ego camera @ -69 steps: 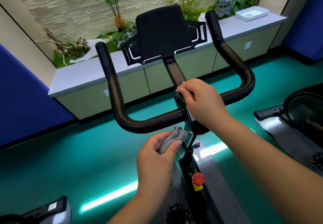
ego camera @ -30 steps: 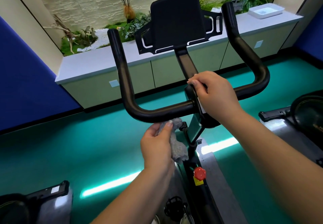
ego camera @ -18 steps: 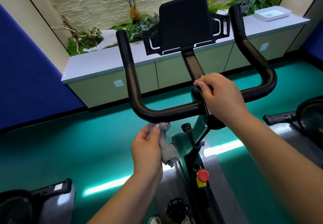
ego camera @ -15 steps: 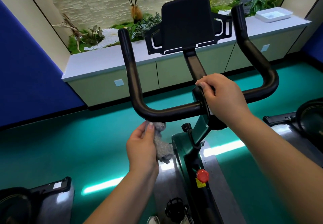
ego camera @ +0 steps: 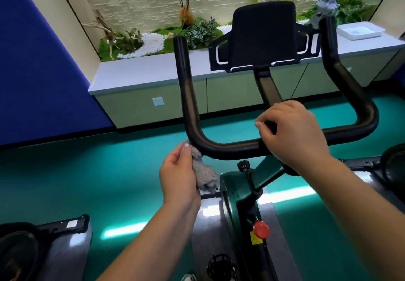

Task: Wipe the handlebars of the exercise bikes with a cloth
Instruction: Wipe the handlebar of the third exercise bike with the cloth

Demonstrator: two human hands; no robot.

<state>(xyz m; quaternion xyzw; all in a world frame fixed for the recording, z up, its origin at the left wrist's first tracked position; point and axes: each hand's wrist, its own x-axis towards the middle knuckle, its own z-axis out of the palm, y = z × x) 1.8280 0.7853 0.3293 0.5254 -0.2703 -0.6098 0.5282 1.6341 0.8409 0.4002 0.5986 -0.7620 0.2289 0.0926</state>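
Now the black padded U-shaped handlebar (ego camera: 230,148) of the green exercise bike (ego camera: 234,191) has its crossbar running left to right between the two hands, while its two horns rise from the bends and point away from the person, toward the pale cabinet (ego camera: 140,103) beyond both hands. The left hand (ego camera: 178,174) pinches a crumpled grey cloth (ego camera: 202,172) between thumb and fingers and presses its upper end against the underside of the left bend; the rest of the cloth hangs down just right of that palm. The right hand (ego camera: 291,134) lies curled over the middle of the crossbar, above the stem clamp, with the fingertips bent over the far side. A black tablet holder (ego camera: 263,37) stands upright beyond the right hand, and a red round knob (ego camera: 260,229) sits on the frame below and between the forearms. Half a second ago the cloth touched the crossbar nearer the stem; it has since slid leftward along the bar to the bend, the left hand with it, while the right hand has kept its grip at the centre.
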